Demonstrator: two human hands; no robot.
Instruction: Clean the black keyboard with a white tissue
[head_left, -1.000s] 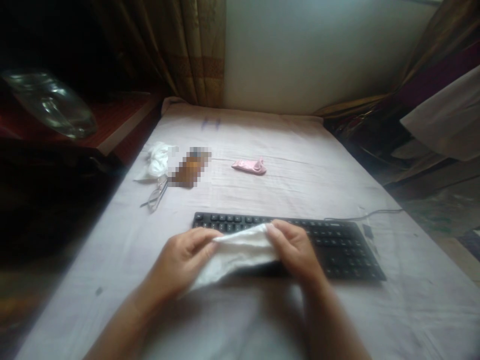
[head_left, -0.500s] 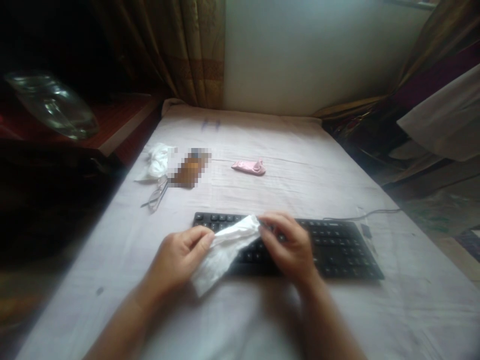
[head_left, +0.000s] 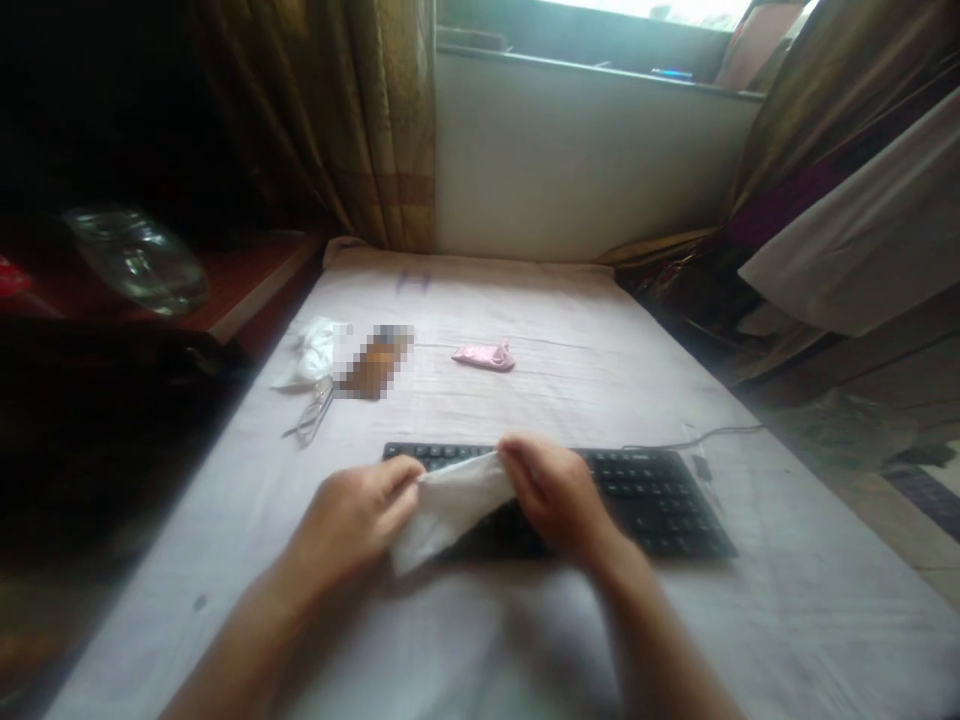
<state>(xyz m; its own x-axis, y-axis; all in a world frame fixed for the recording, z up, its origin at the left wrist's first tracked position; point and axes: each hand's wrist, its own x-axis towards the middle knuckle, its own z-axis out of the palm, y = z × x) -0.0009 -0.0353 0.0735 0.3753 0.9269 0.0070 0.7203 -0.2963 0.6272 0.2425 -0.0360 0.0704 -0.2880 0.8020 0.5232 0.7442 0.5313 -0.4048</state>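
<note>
Both my hands hold a white cloth (head_left: 450, 505) over the left half of a black keyboard (head_left: 645, 490). My left hand (head_left: 352, 520) pinches its left edge with thumb and fingers closed. My right hand (head_left: 551, 495) grips the cloth's upper right end, fingers curled round it. The cloth hangs slack between them, its lower corner touching the pale sheet (head_left: 525, 380) that covers the surface. The keyboard lies flat, its cable (head_left: 697, 437) trailing off to the right.
Farther back lie a small pink packet (head_left: 485, 356), a blurred brown object (head_left: 373, 362), a crumpled white tissue (head_left: 315, 345) and spectacles (head_left: 311, 420). A glass jar (head_left: 139, 260) sits on the dark ledge at left. Curtains and a windowsill stand behind; draped cloth at right.
The hands have drawn closer together, bunching the cloth into a narrower fold. The view has tilted up, so the windowsill now shows.
</note>
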